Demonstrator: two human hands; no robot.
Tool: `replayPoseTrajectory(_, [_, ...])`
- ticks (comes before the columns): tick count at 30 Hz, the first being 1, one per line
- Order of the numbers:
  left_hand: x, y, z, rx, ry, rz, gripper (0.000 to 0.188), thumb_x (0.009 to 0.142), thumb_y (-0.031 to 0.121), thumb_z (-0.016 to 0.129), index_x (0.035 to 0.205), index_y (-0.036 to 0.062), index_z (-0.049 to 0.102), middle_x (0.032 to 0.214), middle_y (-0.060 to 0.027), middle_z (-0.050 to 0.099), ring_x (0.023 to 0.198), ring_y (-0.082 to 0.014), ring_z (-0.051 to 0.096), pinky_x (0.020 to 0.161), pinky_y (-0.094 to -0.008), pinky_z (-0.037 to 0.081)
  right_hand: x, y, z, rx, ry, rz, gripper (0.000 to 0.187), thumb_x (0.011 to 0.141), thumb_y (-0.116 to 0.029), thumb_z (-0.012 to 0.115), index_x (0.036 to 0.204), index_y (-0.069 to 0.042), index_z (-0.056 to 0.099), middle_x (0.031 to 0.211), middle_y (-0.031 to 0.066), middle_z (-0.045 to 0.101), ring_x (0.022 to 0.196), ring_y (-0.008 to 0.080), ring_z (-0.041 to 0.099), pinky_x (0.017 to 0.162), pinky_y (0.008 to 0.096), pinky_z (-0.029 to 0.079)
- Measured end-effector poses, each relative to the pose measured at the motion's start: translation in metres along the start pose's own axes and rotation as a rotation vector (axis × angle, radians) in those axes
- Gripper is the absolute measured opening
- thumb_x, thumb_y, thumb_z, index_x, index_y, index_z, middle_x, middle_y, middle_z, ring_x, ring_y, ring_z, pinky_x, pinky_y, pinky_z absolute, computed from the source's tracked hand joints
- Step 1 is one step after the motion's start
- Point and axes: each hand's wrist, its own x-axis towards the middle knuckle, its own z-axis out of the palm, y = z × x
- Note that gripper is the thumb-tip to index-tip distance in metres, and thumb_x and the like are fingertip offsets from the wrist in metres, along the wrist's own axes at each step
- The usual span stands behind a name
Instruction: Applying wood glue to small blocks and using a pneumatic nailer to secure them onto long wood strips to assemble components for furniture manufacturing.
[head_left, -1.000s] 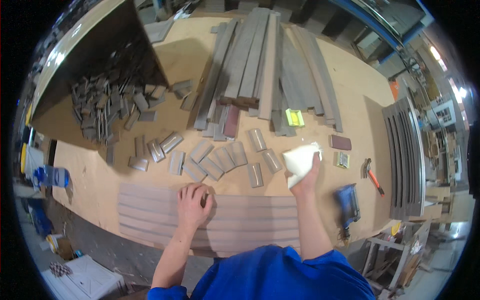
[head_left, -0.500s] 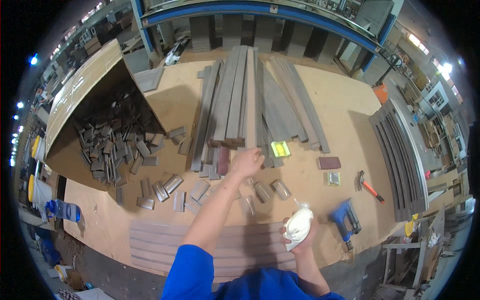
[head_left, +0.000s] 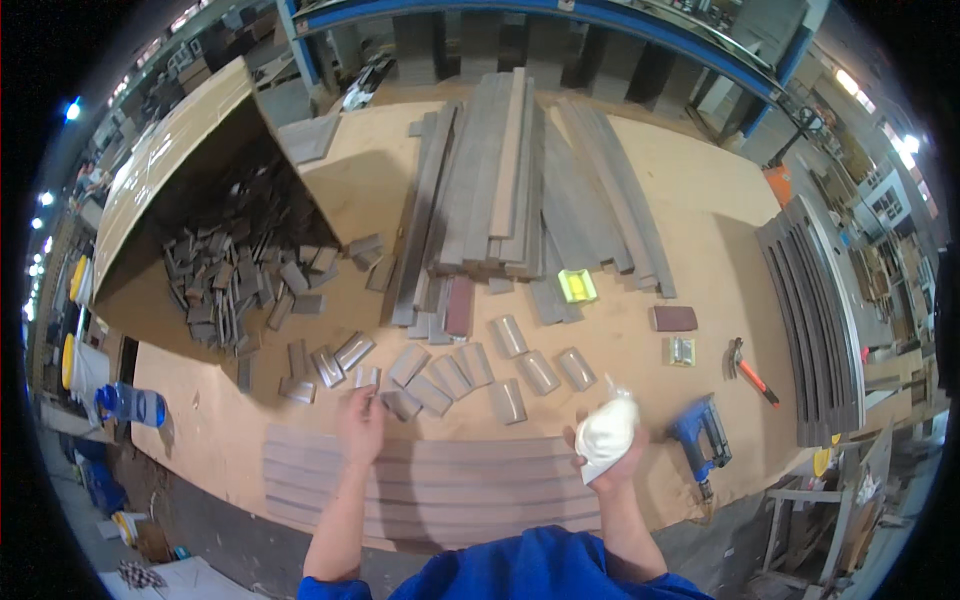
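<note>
While the slatted panel (head_left: 500,482) lies along the near edge of the table (head_left: 700,190), we have the right hand (head_left: 615,455) at its right far corner, fingers wrapped round a plump white bag (head_left: 606,425). Over at the panel's left far edge, the left hand (head_left: 360,428) has its fingers bent near a small grey block; whether they grip it, we can't tell.

Just beyond the panel, we've got curved blocks (head_left: 539,372) scattered across the middle, crowding the space before a long stack of planks (head_left: 485,190). Far left of the panel, a tipped cardboard box (head_left: 170,180) spills small pieces (head_left: 240,275). To the panel's right we find a blue nail gun (head_left: 697,440), and farther out a hammer (head_left: 756,375), a maroon block (head_left: 675,318) and upright ribbed boards (head_left: 812,330). A yellow-green box (head_left: 577,286) sits beyond the panel, beside the planks.

Now for what we can't make out: the left forearm and blue clothing (head_left: 550,565) cover parts of the panel, the cardboard box's depths sink into shadow, the right palm hides behind the bag, and the blue rack (head_left: 540,12) beyond everything is cut off at the top.
</note>
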Motion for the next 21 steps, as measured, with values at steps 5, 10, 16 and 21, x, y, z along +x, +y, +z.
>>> replayPoseTrajectory(5, [-0.049, -0.039, -0.041, 0.339, 0.136, 0.046, 0.03, 0.094, 0.014, 0.066, 0.124, 0.0085, 0.068, 0.129, -0.0147, 0.064, 0.123, -0.0358, 0.056, 0.106, -0.0493, 0.043, 0.043, -0.005, 0.017, -0.235, -0.067, 0.019, 0.062, 0.1, -0.071, 0.049, 0.135, -0.021, 0.059, 0.119, 0.0068, 0.068, 0.104, 0.0298, 0.068, 0.056, 0.0384, 0.052])
replayPoseTrajectory(10, [-0.048, -0.034, -0.044, 0.459, 0.169, -0.003, 0.035, 0.092, 0.019, 0.069, 0.126, 0.0113, 0.067, 0.134, -0.0109, 0.061, 0.126, -0.0334, 0.054, 0.112, -0.0506, 0.037, 0.111, 0.026, 0.053, -0.893, 0.266, -0.344, 0.057, 0.102, -0.049, 0.065, 0.139, -0.007, 0.056, 0.12, 0.0062, 0.07, 0.101, 0.0221, 0.072, 0.077, 0.039, 0.058])
replayPoseTrajectory(16, [-0.048, -0.035, -0.046, 0.431, 0.168, -0.021, 0.035, 0.09, 0.02, 0.069, 0.125, 0.012, 0.067, 0.133, -0.0097, 0.062, 0.126, -0.0327, 0.055, 0.112, -0.0494, 0.037, 0.174, 0.057, 0.067, -1.37, 0.28, -0.558, 0.046, 0.093, -0.029, 0.083, 0.123, 0.004, 0.07, 0.114, 0.0087, 0.076, 0.101, 0.0177, 0.072, 0.091, 0.0341, 0.055])
replayPoseTrajectory(21, [-0.049, -0.033, -0.047, 0.418, 0.172, -0.013, 0.036, 0.09, 0.022, 0.069, 0.124, 0.0125, 0.068, 0.131, -0.0096, 0.062, 0.125, -0.033, 0.055, 0.111, -0.0494, 0.038, 0.189, 0.079, 0.083, -1.543, 0.178, -0.681, 0.039, 0.09, -0.025, 0.086, 0.114, 0.004, 0.077, 0.104, 0.0102, 0.079, 0.096, 0.0162, 0.073, 0.087, 0.0327, 0.056])
